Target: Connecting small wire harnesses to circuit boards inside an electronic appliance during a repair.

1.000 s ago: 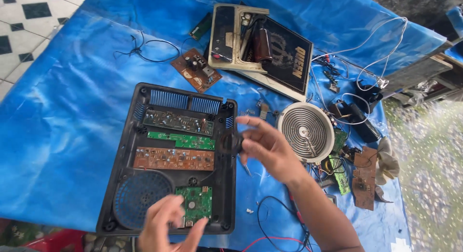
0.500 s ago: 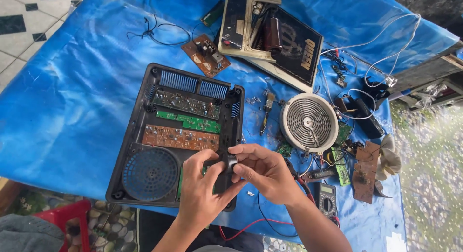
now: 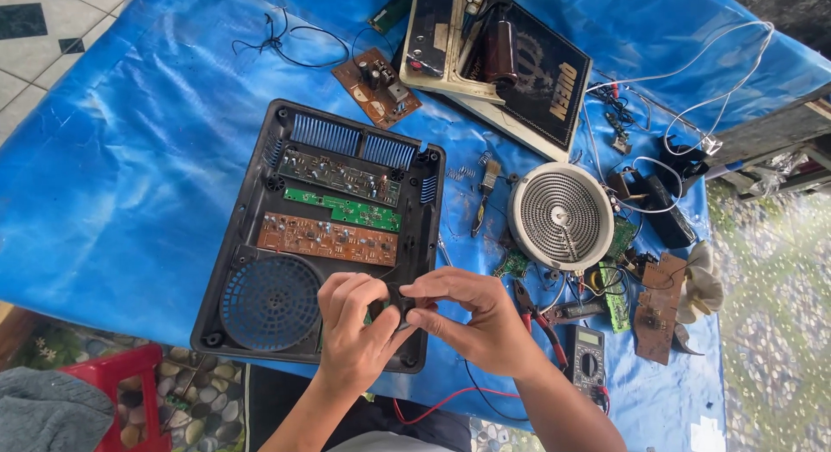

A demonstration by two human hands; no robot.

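Observation:
An open black appliance casing (image 3: 235, 244) lies on the blue sheet, holding a dark board (image 3: 338, 177), a green board (image 3: 346, 209), a brown board (image 3: 325, 238) and a round fan grille (image 3: 270, 302). My left hand (image 3: 353, 335) and my right hand (image 3: 480, 320) meet over the casing's near right corner. The fingertips of both pinch a small dark part (image 3: 401, 301) between them. A small green board under my left hand is almost fully hidden.
Right of the casing are a round coil heater (image 3: 561, 216), pliers (image 3: 532, 312), a multimeter (image 3: 587, 358), loose boards and wires. A brown circuit board (image 3: 378, 84) and the appliance's top panel (image 3: 519, 71) lie at the far side. A red stool (image 3: 117, 391) stands below the table's near edge.
My hands were apart, the left on the small green board and the right raised over the casing's right edge. They have come together at the near right corner on the small dark part.

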